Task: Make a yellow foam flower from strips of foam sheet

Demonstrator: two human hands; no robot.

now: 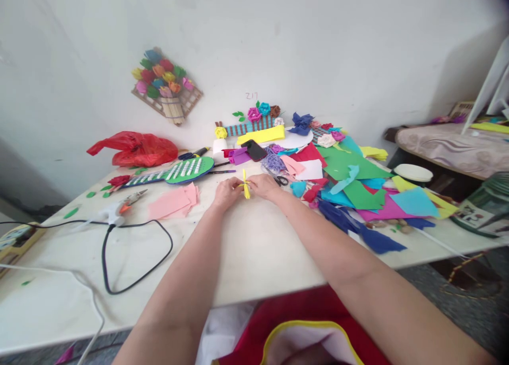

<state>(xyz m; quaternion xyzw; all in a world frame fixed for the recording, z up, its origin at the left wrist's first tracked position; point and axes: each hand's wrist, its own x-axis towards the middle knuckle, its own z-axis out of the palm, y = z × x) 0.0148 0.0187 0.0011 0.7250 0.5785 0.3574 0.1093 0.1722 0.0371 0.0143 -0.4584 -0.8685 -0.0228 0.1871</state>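
Note:
Both my hands are raised over the middle of the white table. Between them stands a narrow yellow strip (246, 189), apparently crepe paper, with a thin yellow piece crossing its middle. The fingertips of my left hand (227, 193) are closed on the left end of the crossing piece. From the right, my right hand (263, 187) pinches at the strip, its fingertips partly hidden. Scissors (281, 181) with black handles lie just beyond my right hand. Pink paper sheets (174, 201) rest to the left of my left hand.
A glue gun (113, 214) with a looping black cable lies at the left. Coloured paper scraps (350, 168) are heaped on the right, near a glass jar (485, 206). A green guitar-shaped craft (186, 170) and a red plastic bag (137, 148) are at the back left.

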